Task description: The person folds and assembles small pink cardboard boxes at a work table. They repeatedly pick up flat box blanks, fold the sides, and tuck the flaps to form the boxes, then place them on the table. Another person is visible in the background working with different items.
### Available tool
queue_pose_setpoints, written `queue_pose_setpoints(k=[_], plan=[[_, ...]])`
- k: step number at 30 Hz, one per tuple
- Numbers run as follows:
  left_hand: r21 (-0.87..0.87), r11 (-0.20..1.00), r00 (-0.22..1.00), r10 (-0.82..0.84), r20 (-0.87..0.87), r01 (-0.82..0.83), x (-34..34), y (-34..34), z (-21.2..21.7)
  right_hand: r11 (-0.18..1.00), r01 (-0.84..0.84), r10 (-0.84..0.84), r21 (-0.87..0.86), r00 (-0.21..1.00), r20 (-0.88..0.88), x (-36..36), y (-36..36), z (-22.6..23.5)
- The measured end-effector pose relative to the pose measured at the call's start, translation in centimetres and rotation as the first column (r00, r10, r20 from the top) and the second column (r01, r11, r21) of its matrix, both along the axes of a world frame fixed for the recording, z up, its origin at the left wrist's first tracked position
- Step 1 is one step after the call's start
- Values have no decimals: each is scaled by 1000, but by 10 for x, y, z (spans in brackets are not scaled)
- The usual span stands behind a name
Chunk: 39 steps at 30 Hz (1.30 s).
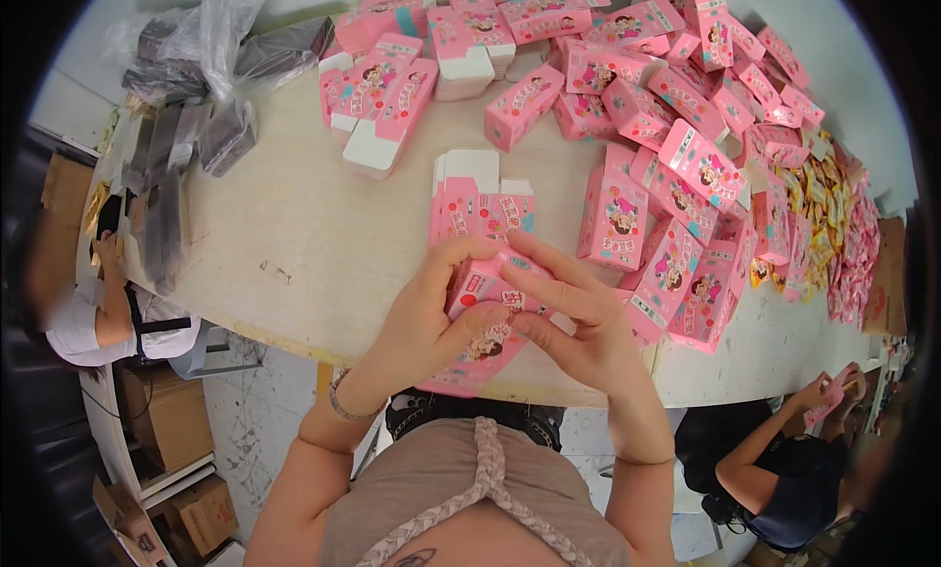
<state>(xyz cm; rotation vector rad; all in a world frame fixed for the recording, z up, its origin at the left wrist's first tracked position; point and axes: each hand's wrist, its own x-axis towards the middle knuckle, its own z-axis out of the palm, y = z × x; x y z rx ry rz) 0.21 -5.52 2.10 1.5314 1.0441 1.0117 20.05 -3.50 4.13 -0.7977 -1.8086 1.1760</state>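
Firstly, printing: the flat pink cartons (pixel 387 111) at far centre-left bear cartoon figures and lettering. Matching print shows on the carton blanks (pixel 480 199) at centre, on the held pink box (pixel 480 279), and across the heap of pink boxes (pixel 627 106) at far right. On the yellow packets (pixel 823 209) and pink packets (pixel 851 248) farther right, print is too small to make out.

Secondly, hands. Both are together on the pink box, which is at the near edge of the table (pixel 274 263), just on the near side of the carton blanks. The left hand (pixel 412 322) is half curled, thumb on the printed face, fingers over the far end. The right hand (pixel 583 312) grips the right side, fingers bent and slightly spread, thumb close to the left thumb.

Thirdly, visibility. Clear plastic (pixel 230 43) partly covers dark items (pixel 176 136) at far left. Fingers hide part of the held box. The co-worker (pixel 98 322) at left and the second co-worker (pixel 784 469) at right are partly lost in the dark rim.
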Motion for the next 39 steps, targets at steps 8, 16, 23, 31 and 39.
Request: queue_pose_setpoints(k=[8, 16, 23, 31, 39], plan=[[117, 872, 870, 445, 211, -475, -17, 28, -19, 733, 677, -633, -67, 715, 296, 14, 66, -34], [-16, 890, 889, 455, -43, -456, -9, 28, -52, 880, 456, -455, 129, 737, 500, -19, 32, -64], [-408, 907, 700, 359, 617, -105, 11, 46, -34, 982, 116, -169, 150, 893, 417, -9, -5, -9], [-408, 913, 728, 275, 628, 7, 7, 45, -25, 990, -3, -68, 142, 870, 488, 0, -6, 20], [-151, 982, 816, -6, 578, 114, 17, 30, 1, 930, 366, -368, -36, 927, -73, -30, -1, -5]])
